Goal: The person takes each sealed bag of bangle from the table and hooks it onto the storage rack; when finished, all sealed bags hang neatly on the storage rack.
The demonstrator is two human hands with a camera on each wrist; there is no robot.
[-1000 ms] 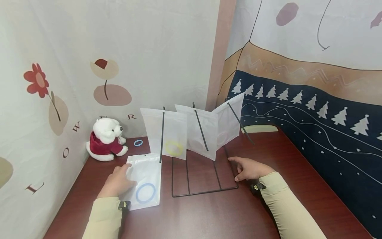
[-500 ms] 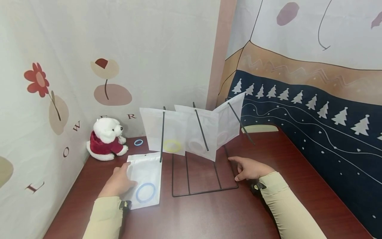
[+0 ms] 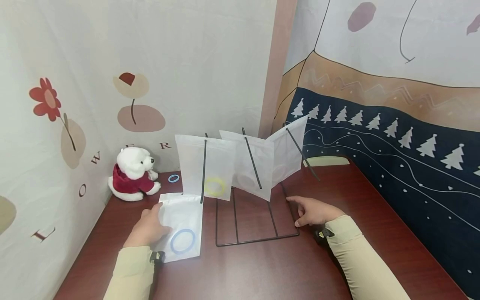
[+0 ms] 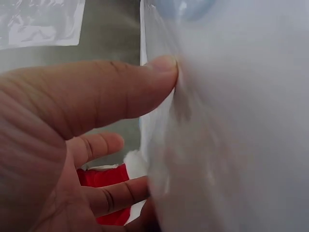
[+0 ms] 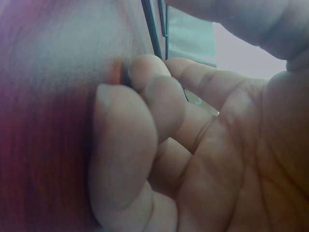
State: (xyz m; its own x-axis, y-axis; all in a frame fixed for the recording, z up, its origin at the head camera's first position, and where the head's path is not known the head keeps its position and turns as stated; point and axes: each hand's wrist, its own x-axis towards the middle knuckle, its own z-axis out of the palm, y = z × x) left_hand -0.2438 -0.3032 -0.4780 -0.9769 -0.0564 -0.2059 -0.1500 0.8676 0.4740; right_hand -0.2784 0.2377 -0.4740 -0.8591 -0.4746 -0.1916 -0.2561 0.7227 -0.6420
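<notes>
My left hand (image 3: 147,227) pinches the left side of a white zip bag (image 3: 191,216) with a blue ring (image 3: 183,241) showing inside. In the left wrist view the thumb presses the bag's near face and other fingers lie behind it. My right hand (image 3: 313,211) holds the right side of the black wire rack's base (image 3: 257,241), index fingertip and thumb on the bar, other fingers curled near the table. Three white bags hang on the rack's arms: a left bag (image 3: 191,160) with a yellow ring, a middle bag (image 3: 262,152) and a right bag (image 3: 296,143).
A white plush bear (image 3: 133,183) in a red coat sits at the back left. A small blue ring (image 3: 173,178) lies beside it on the brown table (image 3: 247,275). Printed cloth hangs behind and to the right, and a pale rounded object (image 3: 326,161) stands by the far edge.
The left hanging bag with the yellow ring has swayed slightly on its arm. Both hands, the pinched bag and the rack base stay where they were.
</notes>
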